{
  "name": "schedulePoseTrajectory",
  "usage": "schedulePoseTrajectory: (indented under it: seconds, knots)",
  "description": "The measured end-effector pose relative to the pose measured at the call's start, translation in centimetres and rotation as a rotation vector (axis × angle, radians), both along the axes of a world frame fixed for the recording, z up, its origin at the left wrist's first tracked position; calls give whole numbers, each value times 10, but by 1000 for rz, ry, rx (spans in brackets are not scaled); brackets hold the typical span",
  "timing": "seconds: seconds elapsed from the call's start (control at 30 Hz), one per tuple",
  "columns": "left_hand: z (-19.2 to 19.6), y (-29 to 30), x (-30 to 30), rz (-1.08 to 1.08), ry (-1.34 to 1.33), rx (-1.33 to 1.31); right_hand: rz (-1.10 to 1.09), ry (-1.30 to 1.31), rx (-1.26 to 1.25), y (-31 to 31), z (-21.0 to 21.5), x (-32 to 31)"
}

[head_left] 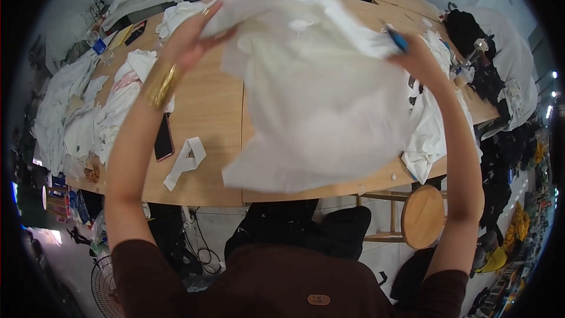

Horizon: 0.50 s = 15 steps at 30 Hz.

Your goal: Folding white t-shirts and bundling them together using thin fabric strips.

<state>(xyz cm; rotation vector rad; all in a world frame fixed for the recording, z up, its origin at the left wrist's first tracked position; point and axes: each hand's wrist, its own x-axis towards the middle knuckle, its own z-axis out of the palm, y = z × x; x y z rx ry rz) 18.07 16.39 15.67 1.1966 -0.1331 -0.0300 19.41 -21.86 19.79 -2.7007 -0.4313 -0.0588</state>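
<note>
A large white cloth garment [329,94] hangs spread between my raised hands over the table, blurred by motion. My left hand [197,38] grips its upper left edge, with the cloth between thumb and fingers. At the upper right, my right hand [418,62] is closed at the garment's other edge. A small blue tool with a dark tip [396,40] sticks out of that same hand; blur hides its exact kind. A gold cuff [160,85] wraps my left forearm near the wrist.
White garments lie piled on the left [120,100] and right [428,132] of the wooden table [206,106]. A phone [165,138] and a white cloth strip [185,162] lie at left front. A round wooden stool [422,217] stands by the front edge; a fan [105,285] is lower left.
</note>
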Motion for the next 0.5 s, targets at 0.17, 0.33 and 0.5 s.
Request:
schedulePoseTrajectory:
  seconds: [0.17,0.33,0.5]
  knots:
    - [84,73,125,257,-199,-86,-212,-777,-30,20,68,132]
    - [138,53,105,309,-463,-65,-161,-1039,271,28,129,108]
    - [33,82,35,181,-93,61,-33,-825,108,12,41,54]
